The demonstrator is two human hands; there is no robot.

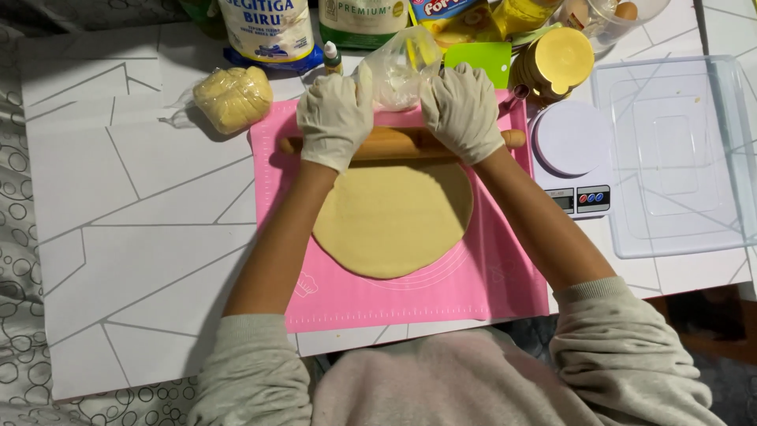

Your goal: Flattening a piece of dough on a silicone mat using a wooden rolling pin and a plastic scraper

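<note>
Both gloved hands press flat on a wooden pin [398,144] lying across the far end of a pink mat [489,276]. The left hand [335,118] sits on the pin's left part, the right hand [463,110] on its right part; the fingers of each are laid together over the top, palms down, not curled around it. The pin rests on the far edge of a flat round of dough [392,221], which lies in the middle of the mat, nearer its far edge than its near one. The mat lies on a white table [134,229] marked with thin grey lines, close to the near edge. Just beyond the pin, between the two hands, is a crumpled clear bag [394,72]. A wrapped lump of yellow dough [234,98] sits off the mat's far left corner. A scale [574,154] with a round white pan touches the mat's right edge, and a clear tray [678,158] lies at the table's right edge beside it. Yellow lids [554,63] are stacked beyond the scale.
</note>
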